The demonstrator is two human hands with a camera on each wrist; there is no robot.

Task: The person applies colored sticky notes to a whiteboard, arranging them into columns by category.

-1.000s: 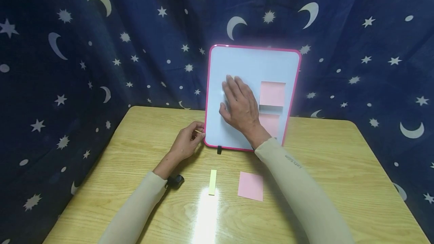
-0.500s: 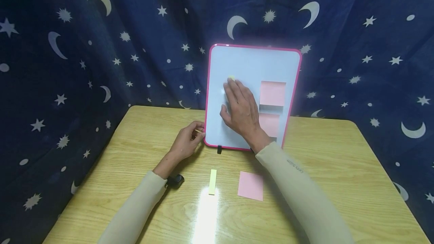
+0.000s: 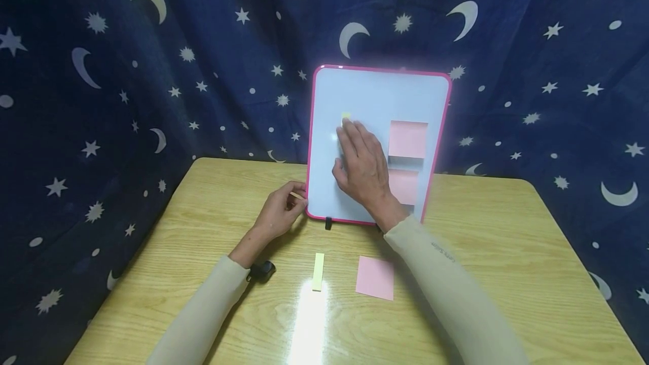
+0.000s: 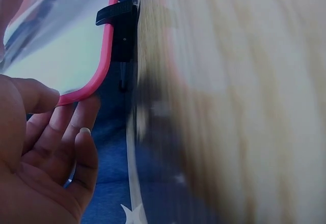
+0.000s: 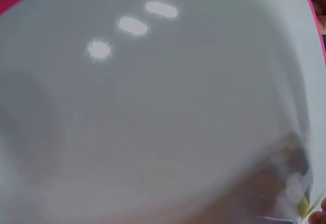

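Note:
A whiteboard (image 3: pixel 370 92) with a pink frame stands upright on the wooden table. My left hand (image 3: pixel 278 211) grips its lower left edge; in the left wrist view the thumb and fingers (image 4: pixel 61 124) pinch the pink corner. Flat against the board's left half lies my right hand (image 3: pixel 363 170), fingers straight and pointing up. Just above its fingertips shows the top of a yellow sticky note (image 3: pixel 346 115), the rest covered by the fingers. In the right wrist view a bit of that yellow note (image 5: pixel 304 206) appears beside the fingertips at the lower right.
Two pink sticky notes, an upper one (image 3: pixel 408 139) and a lower one (image 3: pixel 404 187), are on the board's right side. A yellow strip pad (image 3: pixel 318 272) and a pink pad (image 3: pixel 374 279) lie on the table (image 3: pixel 507 252). A black clip foot (image 3: pixel 328 223) holds the board's bottom edge.
My right hand has slid slightly down and right over the board, uncovering the top of the yellow sticky note. The left hand has kept its grip on the board's edge.

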